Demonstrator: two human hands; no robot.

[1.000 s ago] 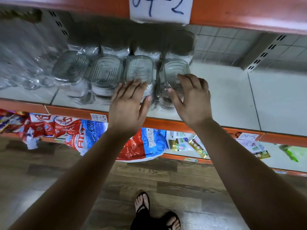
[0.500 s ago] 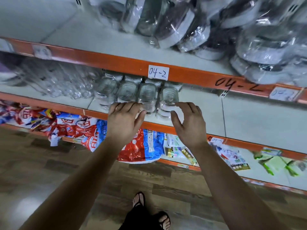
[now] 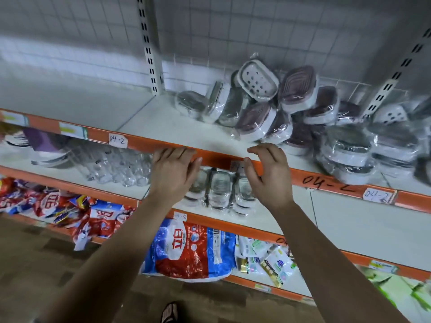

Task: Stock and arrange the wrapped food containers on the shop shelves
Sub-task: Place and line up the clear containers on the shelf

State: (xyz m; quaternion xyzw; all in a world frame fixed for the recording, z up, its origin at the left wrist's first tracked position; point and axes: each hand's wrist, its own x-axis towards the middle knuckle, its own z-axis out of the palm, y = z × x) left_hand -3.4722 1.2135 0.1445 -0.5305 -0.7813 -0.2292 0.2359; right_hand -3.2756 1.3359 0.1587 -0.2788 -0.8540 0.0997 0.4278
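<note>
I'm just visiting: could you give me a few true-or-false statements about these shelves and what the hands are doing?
1. The left hand and right hand both hold nothing. True.
2. The purple-lidded containers stand in a neat row. False: they lie in a jumbled pile.
3. A red and blue bag lies on the shelf below the clear containers. True.
4. The shelf edges are green. False: the edges are orange.
</note>
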